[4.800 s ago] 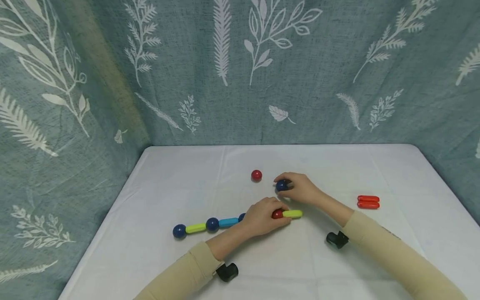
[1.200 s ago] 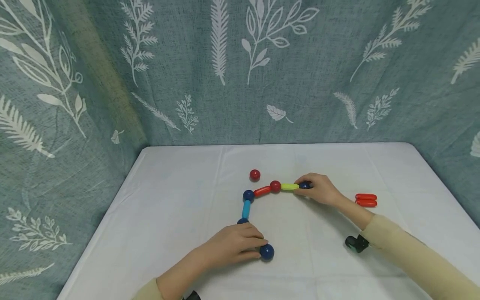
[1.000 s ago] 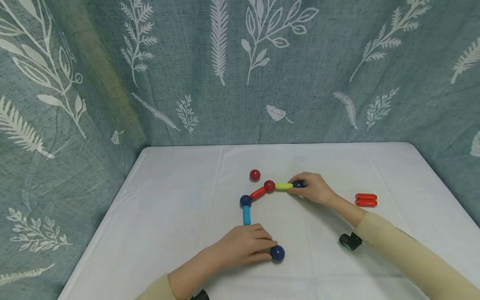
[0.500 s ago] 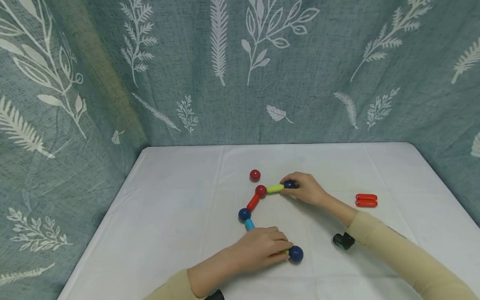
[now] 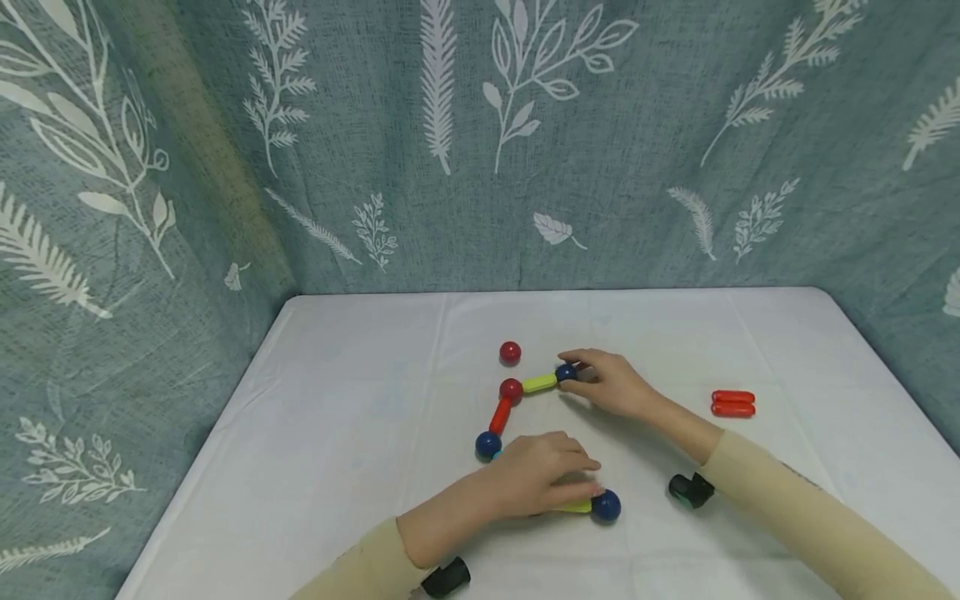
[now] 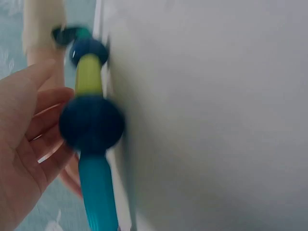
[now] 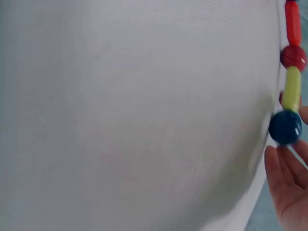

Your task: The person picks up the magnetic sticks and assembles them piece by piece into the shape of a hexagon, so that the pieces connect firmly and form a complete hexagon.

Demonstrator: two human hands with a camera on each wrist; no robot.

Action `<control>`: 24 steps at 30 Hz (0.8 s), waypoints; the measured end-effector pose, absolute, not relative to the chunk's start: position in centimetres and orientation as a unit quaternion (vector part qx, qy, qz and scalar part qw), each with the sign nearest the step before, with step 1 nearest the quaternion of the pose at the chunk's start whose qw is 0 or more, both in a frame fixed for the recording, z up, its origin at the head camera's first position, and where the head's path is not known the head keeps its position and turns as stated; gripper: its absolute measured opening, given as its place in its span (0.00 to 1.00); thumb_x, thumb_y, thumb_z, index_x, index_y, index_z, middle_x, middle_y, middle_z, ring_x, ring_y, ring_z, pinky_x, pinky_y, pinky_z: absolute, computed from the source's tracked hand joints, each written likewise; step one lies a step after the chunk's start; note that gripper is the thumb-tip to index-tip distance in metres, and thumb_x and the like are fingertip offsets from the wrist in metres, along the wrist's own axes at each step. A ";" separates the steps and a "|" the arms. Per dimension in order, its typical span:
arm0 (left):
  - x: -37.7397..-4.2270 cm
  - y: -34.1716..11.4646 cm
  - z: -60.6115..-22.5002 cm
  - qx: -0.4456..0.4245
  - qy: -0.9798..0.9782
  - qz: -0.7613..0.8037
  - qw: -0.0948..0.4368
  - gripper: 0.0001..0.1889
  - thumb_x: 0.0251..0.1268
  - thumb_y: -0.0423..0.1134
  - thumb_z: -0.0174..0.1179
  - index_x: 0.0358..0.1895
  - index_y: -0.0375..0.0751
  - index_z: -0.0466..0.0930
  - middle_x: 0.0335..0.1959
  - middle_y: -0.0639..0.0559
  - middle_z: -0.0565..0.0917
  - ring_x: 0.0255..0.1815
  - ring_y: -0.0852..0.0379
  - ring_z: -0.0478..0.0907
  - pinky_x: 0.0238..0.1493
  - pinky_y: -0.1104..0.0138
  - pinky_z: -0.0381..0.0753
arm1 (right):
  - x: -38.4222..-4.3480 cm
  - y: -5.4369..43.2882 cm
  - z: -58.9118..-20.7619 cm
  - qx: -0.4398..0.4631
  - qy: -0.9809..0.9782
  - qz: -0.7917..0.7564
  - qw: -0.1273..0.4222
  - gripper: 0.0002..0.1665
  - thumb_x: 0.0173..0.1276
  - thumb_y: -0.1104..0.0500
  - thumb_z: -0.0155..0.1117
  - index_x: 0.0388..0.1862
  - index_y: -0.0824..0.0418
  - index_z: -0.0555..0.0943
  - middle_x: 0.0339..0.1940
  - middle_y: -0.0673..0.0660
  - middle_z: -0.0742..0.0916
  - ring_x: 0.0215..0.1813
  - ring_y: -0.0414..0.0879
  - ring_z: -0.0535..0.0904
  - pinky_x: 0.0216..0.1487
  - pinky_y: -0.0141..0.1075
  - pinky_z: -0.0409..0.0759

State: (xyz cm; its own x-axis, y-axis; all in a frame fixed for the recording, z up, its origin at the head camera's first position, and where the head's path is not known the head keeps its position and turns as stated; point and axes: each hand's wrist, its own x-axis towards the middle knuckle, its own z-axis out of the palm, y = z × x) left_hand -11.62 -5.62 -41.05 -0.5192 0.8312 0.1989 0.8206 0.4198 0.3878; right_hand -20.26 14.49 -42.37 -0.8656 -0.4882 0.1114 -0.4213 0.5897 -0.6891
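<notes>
A curved chain of magnetic balls and sticks lies on the white table. From its top end run a blue ball (image 5: 566, 372), a lime stick (image 5: 539, 383), a red ball (image 5: 512, 389), a red stick (image 5: 500, 415) and another blue ball (image 5: 488, 445). My left hand (image 5: 532, 479) hovers over the lower stretch, its thumb and fingers apart, hiding most of the blue stick (image 6: 97, 192) and middle blue ball (image 6: 91, 122). A lime stick and end blue ball (image 5: 606, 506) poke out past its thumb. My right hand (image 5: 611, 385) has spread fingers around the top end's blue ball.
A loose red ball (image 5: 510, 352) sits just behind the chain. Two red sticks (image 5: 733, 403) lie side by side at the right. A patterned green curtain (image 5: 480, 167) hangs behind the white tabletop (image 5: 360, 367).
The chain has bent from a near-straight line into a curve. Its lower end has swung right with my left hand, its top end left with my right. Both hands have just loosened their grip.
</notes>
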 end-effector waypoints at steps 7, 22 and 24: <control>-16.7 -5.9 -41.2 0.400 0.872 0.276 -0.059 0.12 0.68 0.44 0.62 0.49 0.45 0.85 0.46 0.55 0.85 0.50 0.59 0.78 0.48 0.70 0.77 | -19.0 19.4 -41.2 -0.196 0.911 -0.363 0.009 0.13 0.70 0.61 0.62 0.52 0.61 0.83 0.51 0.59 0.85 0.53 0.56 0.78 0.47 0.46 0.80; -21.2 -5.6 -42.3 0.329 0.899 0.289 0.033 0.20 0.71 0.45 0.59 0.63 0.45 0.77 0.60 0.50 0.79 0.63 0.53 0.73 0.63 0.62 0.71 | -16.3 31.4 -39.5 -0.114 0.950 -0.281 0.073 0.17 0.68 0.56 0.65 0.50 0.66 0.83 0.50 0.68 0.83 0.51 0.63 0.77 0.47 0.54 0.79; -21.2 -5.6 -42.5 0.326 0.896 0.300 0.042 0.19 0.71 0.43 0.59 0.62 0.44 0.77 0.59 0.50 0.79 0.62 0.54 0.74 0.62 0.63 0.71 | -16.3 32.2 -39.7 -0.101 0.951 -0.281 0.087 0.17 0.68 0.55 0.66 0.49 0.66 0.83 0.49 0.68 0.83 0.49 0.62 0.78 0.43 0.49 0.81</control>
